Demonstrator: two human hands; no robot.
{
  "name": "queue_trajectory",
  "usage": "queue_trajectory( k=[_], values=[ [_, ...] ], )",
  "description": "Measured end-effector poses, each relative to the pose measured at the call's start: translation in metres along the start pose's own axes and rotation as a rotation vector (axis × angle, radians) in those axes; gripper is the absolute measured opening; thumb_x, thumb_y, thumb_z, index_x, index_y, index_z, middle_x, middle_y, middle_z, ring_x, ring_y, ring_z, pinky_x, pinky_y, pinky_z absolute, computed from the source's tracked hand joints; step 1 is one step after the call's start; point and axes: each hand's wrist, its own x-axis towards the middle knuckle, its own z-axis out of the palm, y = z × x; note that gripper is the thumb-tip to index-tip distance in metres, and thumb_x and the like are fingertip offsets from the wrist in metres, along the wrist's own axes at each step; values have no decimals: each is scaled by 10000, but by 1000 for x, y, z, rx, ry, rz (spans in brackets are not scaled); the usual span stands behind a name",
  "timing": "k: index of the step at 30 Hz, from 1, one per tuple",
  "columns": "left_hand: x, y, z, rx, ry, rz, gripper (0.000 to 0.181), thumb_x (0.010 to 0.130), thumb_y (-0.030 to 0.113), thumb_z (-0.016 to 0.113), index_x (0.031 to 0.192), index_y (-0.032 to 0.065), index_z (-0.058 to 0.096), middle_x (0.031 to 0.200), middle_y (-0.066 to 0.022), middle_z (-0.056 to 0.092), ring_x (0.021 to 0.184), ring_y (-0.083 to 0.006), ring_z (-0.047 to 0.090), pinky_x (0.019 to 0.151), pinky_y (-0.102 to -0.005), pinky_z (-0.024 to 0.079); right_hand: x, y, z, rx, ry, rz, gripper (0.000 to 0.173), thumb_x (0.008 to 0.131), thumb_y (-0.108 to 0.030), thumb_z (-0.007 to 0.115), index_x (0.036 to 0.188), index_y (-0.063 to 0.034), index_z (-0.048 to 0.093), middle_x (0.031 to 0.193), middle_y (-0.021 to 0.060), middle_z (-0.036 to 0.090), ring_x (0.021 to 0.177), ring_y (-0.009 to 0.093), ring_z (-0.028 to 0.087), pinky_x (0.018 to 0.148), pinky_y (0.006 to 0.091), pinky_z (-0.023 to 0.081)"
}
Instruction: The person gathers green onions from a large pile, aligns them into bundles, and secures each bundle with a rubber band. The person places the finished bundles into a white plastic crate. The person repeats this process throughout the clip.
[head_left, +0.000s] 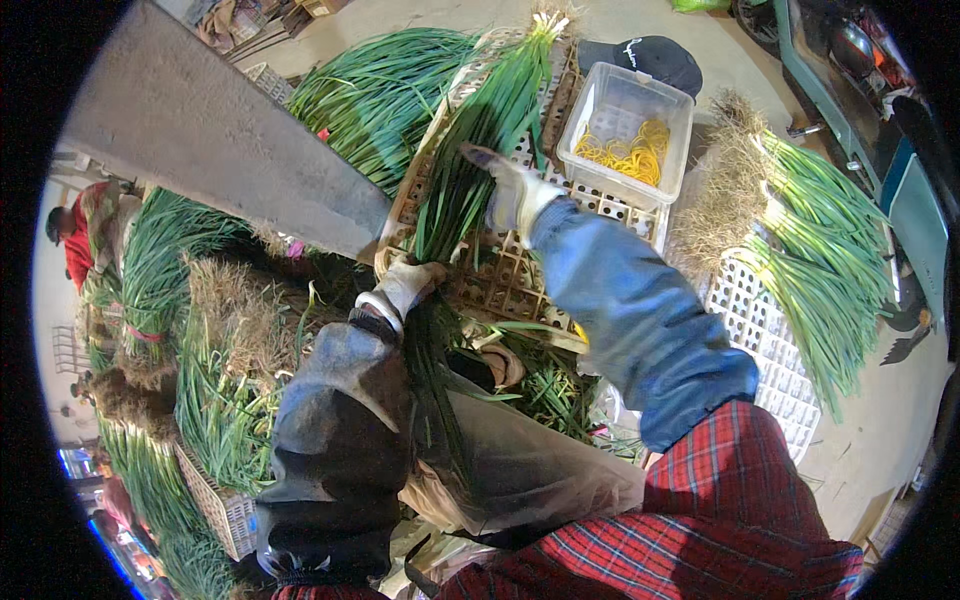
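A bunch of long green alliums (499, 112), scallions or green garlic, lies across an upturned beige plastic crate (510, 281). Its pale root ends point away from me and its leaves run toward me. My gloved left hand (409, 285) grips the leaves near the crate's left front corner, and leaf tips hang below it. Over the right side of the bunch is my gloved right hand (517, 187), its fingers stretched out to the left; whether it touches the leaves is unclear. A clear plastic bin (637, 180) of yellow rubber bands (626, 154) stands on the crate, right of the bunch.
A dark cap (656, 64) sits behind the bin. Rooted bunches (810, 247) lie on a white crate (750, 315) at right. More greens (382, 97) lie beyond a broad grey post or board (225, 135). A person in red (82, 232) is at far left.
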Motion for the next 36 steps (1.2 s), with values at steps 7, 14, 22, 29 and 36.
queue_trajectory(
  k=[7, 14, 22, 29, 36],
  values=[
    [-3, 35, 11, 167, 134, -295, 278, 813, 278, 662, 1002, 74, 666, 673, 1, 620, 578, -117, 564, 558, -257, 458, -171, -48, -42, -640, -90, -51, 482, 852, -327, 661, 1198, -16, 535, 1117, 94, 619, 1004, 216, 604, 909, 341, 477],
    [-39, 111, 23, 340, 91, -350, 359, 783, 324, 655, 980, 25, 622, 742, -75, 633, 717, -191, 595, 640, -323, 471, -259, -1, -28, -2019, 350, 121, 892, 749, -508, 645, 1330, 93, 334, 1066, 287, 591, 998, 364, 589, 875, 384, 452],
    [7, 51, 21, 483, 33, -350, 633, 733, 474, 682, 1158, 15, 582, 1086, -116, 620, 988, -236, 574, 859, -375, 434, -242, 23, -46, -2220, 442, 6, 712, 686, -416, 698, 1165, 54, 460, 884, 165, 640, 828, 314, 645, 694, 381, 509],
    [-7, 48, 12, 583, 45, -98, 701, 796, 548, 563, 1267, 34, 496, 1125, -127, 592, 1098, -272, 507, 979, -379, 382, -242, -5, -24, -1658, 576, 167, 927, 659, -230, 791, 1368, 89, 287, 1144, 223, 593, 1011, 286, 605, 916, 330, 474],
    [17, 41, 24, 471, 101, -351, 506, 789, 370, 667, 1180, 64, 571, 1105, -100, 616, 1021, -259, 572, 919, -339, 438, -235, -6, -63, -1084, -14, -90, 715, 670, -121, 801, 1289, -18, 459, 986, 28, 572, 789, 103, 532, 694, 251, 483]
  ],
)
